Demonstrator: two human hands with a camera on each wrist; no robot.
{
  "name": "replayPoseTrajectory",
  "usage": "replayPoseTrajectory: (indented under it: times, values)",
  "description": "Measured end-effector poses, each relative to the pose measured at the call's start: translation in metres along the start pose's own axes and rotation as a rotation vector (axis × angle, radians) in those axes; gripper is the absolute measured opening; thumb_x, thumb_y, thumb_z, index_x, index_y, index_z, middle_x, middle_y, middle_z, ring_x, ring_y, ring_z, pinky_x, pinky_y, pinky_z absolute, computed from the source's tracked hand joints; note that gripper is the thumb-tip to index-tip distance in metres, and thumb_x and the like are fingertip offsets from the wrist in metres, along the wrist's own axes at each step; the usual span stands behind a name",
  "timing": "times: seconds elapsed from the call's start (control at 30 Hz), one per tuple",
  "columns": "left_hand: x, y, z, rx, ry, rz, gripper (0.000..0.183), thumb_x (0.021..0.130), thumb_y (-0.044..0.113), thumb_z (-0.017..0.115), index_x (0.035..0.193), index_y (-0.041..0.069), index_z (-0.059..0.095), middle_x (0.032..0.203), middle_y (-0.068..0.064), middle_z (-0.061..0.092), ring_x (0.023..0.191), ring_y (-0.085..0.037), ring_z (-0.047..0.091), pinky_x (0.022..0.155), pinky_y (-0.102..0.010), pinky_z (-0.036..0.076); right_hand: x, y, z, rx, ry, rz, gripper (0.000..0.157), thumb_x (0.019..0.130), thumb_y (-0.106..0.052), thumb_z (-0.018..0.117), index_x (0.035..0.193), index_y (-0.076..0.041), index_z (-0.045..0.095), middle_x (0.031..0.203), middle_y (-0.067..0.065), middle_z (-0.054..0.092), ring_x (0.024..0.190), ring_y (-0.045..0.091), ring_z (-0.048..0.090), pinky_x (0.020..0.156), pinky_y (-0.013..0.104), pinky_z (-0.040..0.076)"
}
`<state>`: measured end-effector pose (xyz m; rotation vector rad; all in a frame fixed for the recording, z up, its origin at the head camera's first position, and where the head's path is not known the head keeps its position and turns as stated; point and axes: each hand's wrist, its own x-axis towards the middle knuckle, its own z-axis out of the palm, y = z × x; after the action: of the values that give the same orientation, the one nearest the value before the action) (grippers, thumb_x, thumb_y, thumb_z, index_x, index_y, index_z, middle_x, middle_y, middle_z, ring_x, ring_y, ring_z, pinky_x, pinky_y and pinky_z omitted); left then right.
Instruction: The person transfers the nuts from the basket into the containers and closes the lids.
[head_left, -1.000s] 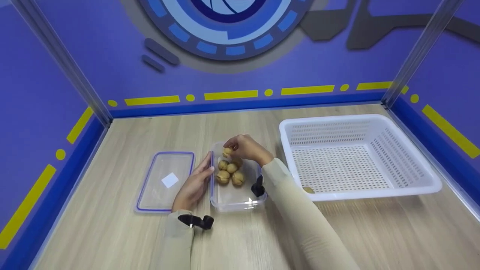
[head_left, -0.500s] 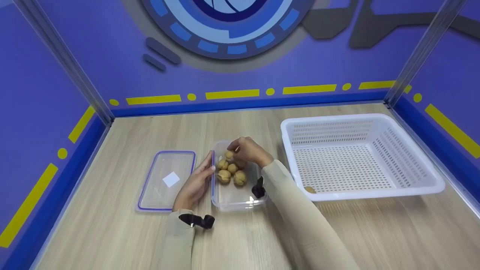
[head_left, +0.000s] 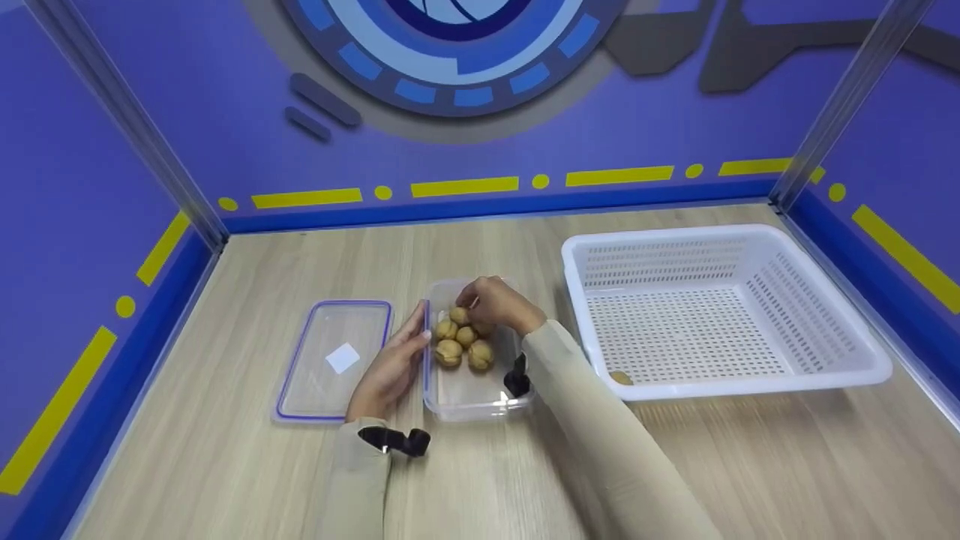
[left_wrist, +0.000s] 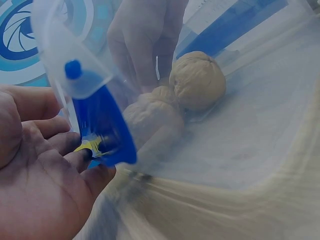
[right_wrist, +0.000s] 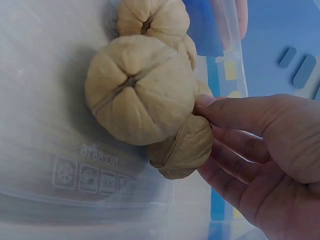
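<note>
A clear plastic container (head_left: 480, 390) holds several walnuts, among them a large walnut (right_wrist: 140, 90) close to the right wrist camera. My right hand (head_left: 499, 301) reaches in over the far end and pinches a walnut (head_left: 459, 316) beside the others. In the right wrist view, thumb and fingers meet at the edge of this walnut (right_wrist: 182, 150). On the container's left side, my left hand (head_left: 391, 366) rests its extended fingers along the outer wall, with the thumb at the rim. The left wrist view shows those fingers against a blue side flap (left_wrist: 107, 127).
A clear lid (head_left: 307, 375) with a purple-blue edge and a white square lies left of the container. On the right stands a white perforated basket (head_left: 675, 390) with one walnut (head_left: 620, 378) in its near-left corner. Blue walls enclose the table.
My right hand has lowered slightly toward me, bringing the pinched walnut down beside the others. The left hand stays at the container's side.
</note>
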<state>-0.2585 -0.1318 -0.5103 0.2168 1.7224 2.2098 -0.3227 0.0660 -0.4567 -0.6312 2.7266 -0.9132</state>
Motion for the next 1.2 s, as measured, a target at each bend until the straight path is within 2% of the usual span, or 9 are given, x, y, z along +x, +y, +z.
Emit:
replayPoseTrajectory:
  times: [0.4,0.57,0.77,0.9,1.0,1.1,1.2]
  values:
    - [-0.001,0.001,0.002,0.000,0.022,-0.018,0.063,0.100,0.010,0.043,0.155,0.014,0.014,0.163,-0.003,-0.003,0.149,-0.022,-0.010,0.123,-0.039,-0.005,-0.001,0.001,-0.002,0.012,0.039,-0.059,0.023,0.081,0.000,0.066,0.103,0.002,0.073,0.102,0.014,0.074,0.098,0.027,0.068,0.090,0.037,0.055]
    - [0.000,0.003,0.003,0.024,0.035,-0.028,0.063,0.099,0.009,0.045,0.155,0.015,0.015,0.163,-0.002,0.000,0.150,-0.020,-0.008,0.123,-0.038,-0.003,-0.003,0.002,-0.007,0.043,0.040,-0.024,0.026,0.081,0.000,0.067,0.107,0.002,0.072,0.105,0.015,0.073,0.097,0.028,0.069,0.087,0.036,0.057]
    - [-0.001,0.008,-0.001,0.070,0.053,-0.033,0.062,0.099,0.009,0.045,0.154,0.011,0.017,0.163,-0.008,0.006,0.150,-0.024,0.000,0.123,-0.040,0.003,-0.005,-0.004,-0.013,0.069,0.036,0.004,0.031,0.083,-0.006,0.070,0.113,0.001,0.069,0.110,0.016,0.071,0.101,0.029,0.067,0.089,0.036,0.056]
    - [-0.004,0.015,-0.010,0.100,0.054,-0.015,0.059,0.101,0.011,0.042,0.154,0.007,0.015,0.163,-0.012,0.007,0.150,-0.030,0.004,0.123,-0.045,0.005,-0.008,-0.010,-0.019,0.077,0.056,-0.007,0.032,0.087,-0.010,0.067,0.117,0.002,0.066,0.110,0.017,0.070,0.101,0.028,0.066,0.090,0.037,0.055]
    - [-0.007,0.023,-0.022,0.101,0.089,0.015,0.057,0.102,0.011,0.039,0.154,0.005,0.015,0.162,-0.013,0.010,0.149,-0.033,0.009,0.123,-0.045,0.009,-0.011,-0.014,-0.024,0.103,0.090,-0.025,0.035,0.091,-0.015,0.063,0.122,0.001,0.063,0.114,0.016,0.068,0.103,0.027,0.065,0.091,0.036,0.055]
    - [-0.012,0.034,-0.035,0.109,0.117,0.056,0.056,0.104,0.014,0.037,0.153,0.003,0.015,0.161,-0.016,0.012,0.148,-0.034,0.013,0.123,-0.045,0.011,-0.016,-0.018,-0.026,0.170,0.140,-0.038,0.041,0.095,-0.021,0.060,0.130,-0.001,0.058,0.124,0.016,0.064,0.112,0.027,0.061,0.097,0.038,0.053]
    - [-0.019,0.046,-0.049,0.152,0.124,0.076,0.055,0.105,0.021,0.035,0.153,0.004,0.015,0.161,-0.015,0.014,0.149,-0.034,0.013,0.123,-0.046,0.011,-0.021,-0.023,-0.027,0.295,0.198,-0.040,0.049,0.097,-0.029,0.056,0.139,-0.005,0.049,0.137,0.016,0.056,0.124,0.030,0.055,0.103,0.042,0.048]
